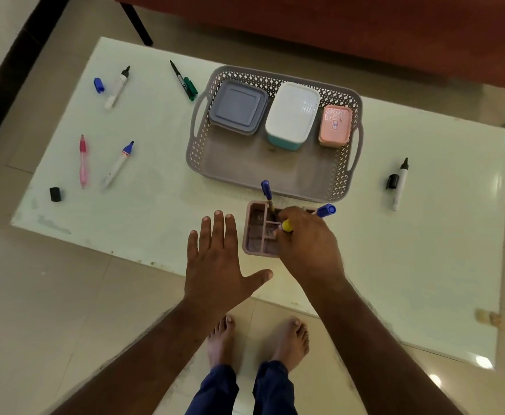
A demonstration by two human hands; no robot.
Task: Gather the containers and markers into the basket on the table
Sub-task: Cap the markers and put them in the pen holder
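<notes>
Markers (325, 210) sit clamped in the right grip (302, 238) over the organizer (255, 232); left grip (218, 259) spread apart.

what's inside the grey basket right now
Three lidded containers sit along the grey basket's far side: a grey square one, a white-lidded teal one and a small pink one. No markers. Their lids hide any contents.
</notes>
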